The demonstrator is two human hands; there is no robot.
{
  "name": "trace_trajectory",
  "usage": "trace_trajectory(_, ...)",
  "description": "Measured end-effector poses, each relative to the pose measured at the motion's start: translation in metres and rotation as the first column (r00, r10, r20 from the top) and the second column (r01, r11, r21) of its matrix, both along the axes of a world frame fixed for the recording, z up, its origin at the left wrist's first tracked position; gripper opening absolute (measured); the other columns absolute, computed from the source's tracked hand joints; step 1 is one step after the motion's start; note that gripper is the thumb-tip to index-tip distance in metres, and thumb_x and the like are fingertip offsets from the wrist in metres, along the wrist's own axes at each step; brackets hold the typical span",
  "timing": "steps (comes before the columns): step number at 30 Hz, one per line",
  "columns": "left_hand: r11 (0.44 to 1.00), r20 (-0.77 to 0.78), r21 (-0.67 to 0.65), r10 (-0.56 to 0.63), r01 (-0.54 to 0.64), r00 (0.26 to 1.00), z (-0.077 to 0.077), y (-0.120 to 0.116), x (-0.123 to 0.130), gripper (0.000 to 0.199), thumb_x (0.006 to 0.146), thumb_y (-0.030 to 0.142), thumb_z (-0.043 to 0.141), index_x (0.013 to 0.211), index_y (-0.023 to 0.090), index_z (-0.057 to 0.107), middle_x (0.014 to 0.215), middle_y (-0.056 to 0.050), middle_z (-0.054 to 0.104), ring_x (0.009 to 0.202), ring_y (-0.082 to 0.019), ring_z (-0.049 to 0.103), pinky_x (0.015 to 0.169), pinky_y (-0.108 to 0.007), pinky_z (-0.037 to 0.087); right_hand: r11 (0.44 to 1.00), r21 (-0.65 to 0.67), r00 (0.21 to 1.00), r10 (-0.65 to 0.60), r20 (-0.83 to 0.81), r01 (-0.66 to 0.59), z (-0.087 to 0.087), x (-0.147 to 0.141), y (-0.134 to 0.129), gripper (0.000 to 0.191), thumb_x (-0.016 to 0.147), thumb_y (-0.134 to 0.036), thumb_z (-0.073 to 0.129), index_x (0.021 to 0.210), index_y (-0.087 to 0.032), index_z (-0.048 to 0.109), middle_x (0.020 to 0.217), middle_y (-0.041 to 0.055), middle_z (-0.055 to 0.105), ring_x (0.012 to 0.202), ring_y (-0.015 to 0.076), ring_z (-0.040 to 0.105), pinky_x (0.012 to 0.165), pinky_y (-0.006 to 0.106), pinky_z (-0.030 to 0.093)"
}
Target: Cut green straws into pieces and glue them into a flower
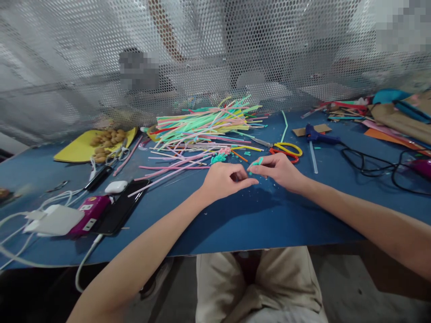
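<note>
My right hand (281, 171) pinches short teal pieces (257, 162) between thumb and fingertips; they look like cut pipe cleaner. Close beside it, my left hand (226, 180) has its fingers curled and the thumb stretched toward the right hand; whatever it may hold is hidden. Just behind the left hand lies a teal cluster (218, 158) of short pieces, with a pink cluster (225, 150) by it. Several loose teal bits (247, 153) are on the blue table (215, 229). Scissors (288, 149) with yellow and red handles lie behind my right hand.
A pile of long pastel pipe cleaners (205, 123) spreads across the back, before a perforated metal screen (202, 58). At left are a phone (119, 208), a charger (55, 220), cables and a yellow sheet (74, 146). A blue glue gun (319, 136) with black cable lies right.
</note>
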State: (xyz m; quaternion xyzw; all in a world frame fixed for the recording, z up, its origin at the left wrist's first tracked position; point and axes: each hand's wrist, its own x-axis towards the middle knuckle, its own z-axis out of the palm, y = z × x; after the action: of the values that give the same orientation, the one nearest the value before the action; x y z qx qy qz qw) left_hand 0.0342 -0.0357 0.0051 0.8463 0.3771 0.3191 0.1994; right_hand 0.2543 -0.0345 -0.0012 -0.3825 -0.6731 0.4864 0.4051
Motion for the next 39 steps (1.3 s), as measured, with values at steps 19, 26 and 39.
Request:
trace_trajectory(19, 0.902, -0.133, 0.423, -0.027, 0.082, 0.991, -0.009, 0.010, -0.008, 0.051, 0.087, 0.060, 0.073, 0.125, 0.026, 0.075, 0.106, -0.005, 0.081, 0.085, -0.016, 0.076, 0.071, -0.025, 0.052, 0.991, -0.091, 0.994, 0.104, 0.032, -0.101, 0.002, -0.003, -0.003, 0.041, 0.077, -0.055, 0.080, 0.079, -0.014, 0.079, 0.067, -0.0007, 0.058, 0.064, 0.0102, 0.042, 0.058, 0.027, 0.033)
trace_trajectory(26, 0.899, -0.142, 0.431, -0.023, 0.083, 0.990, -0.015, 0.013, -0.009, 0.049, 0.090, 0.057, 0.070, 0.129, 0.028, 0.073, 0.109, -0.004, 0.081, 0.093, -0.017, 0.078, 0.076, -0.025, 0.054, 0.990, -0.103, 0.995, 0.097, 0.019, -0.094, 0.000, -0.003, -0.003, 0.042, 0.076, -0.055, 0.081, 0.071, -0.014, 0.074, 0.061, -0.0042, 0.048, 0.060, 0.0086, 0.034, 0.056, 0.026, 0.028)
trace_trajectory(39, 0.822, -0.187, 0.561, 0.009, 0.099, 0.982, -0.009, 0.006, -0.008, 0.032, 0.093, 0.049, 0.068, 0.110, 0.026, 0.079, 0.098, -0.003, 0.082, 0.081, -0.017, 0.077, 0.067, -0.028, 0.049, 0.945, -0.271, 0.983, 0.180, -0.034, -0.182, -0.005, -0.005, -0.005, 0.045, 0.075, -0.058, 0.083, 0.079, -0.013, 0.077, 0.060, -0.0036, 0.047, 0.061, 0.0092, 0.031, 0.055, 0.028, 0.020)
